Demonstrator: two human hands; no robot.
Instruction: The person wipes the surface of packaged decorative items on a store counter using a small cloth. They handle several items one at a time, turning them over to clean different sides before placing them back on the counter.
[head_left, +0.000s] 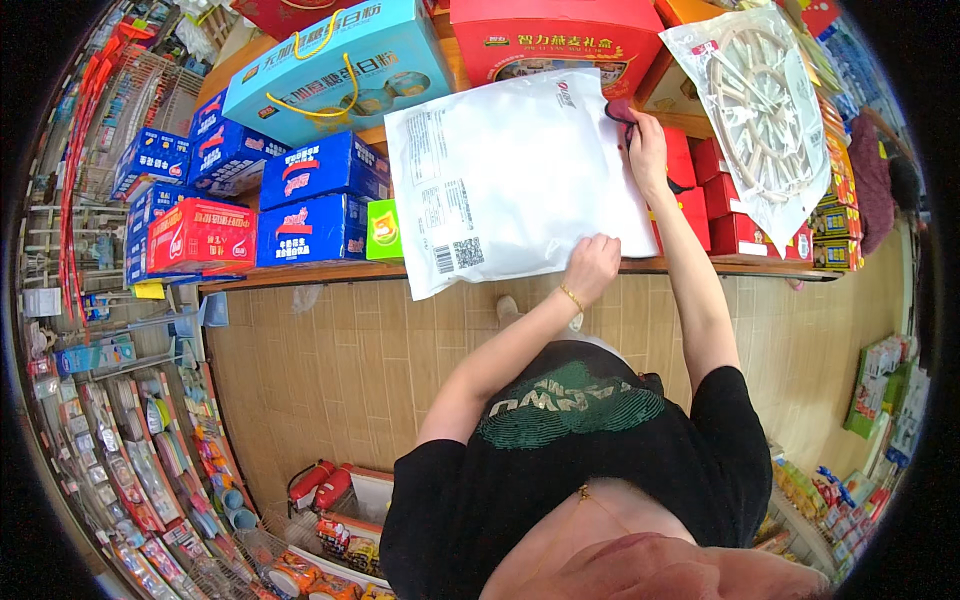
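Observation:
A large white plastic mailing bag with printing and codes lies before me, its lower edge hanging over the table's front edge. The curled fingers of my left hand grip its lower right edge; the thumb is hidden. At the upper right side of the bag, my right hand pinches a dark maroon cloth item with black edging. Part of that cloth is hidden behind the fingers. To the right, a clear plastic bag holding a round hanger with several clips lies over red boxes.
A blue gift box with yellow cord handles and a red gift box stand behind the bag. Blue drink cartons, a red carton and a green box are at left. Red boxes line the right. Shelves of goods surround the aisle.

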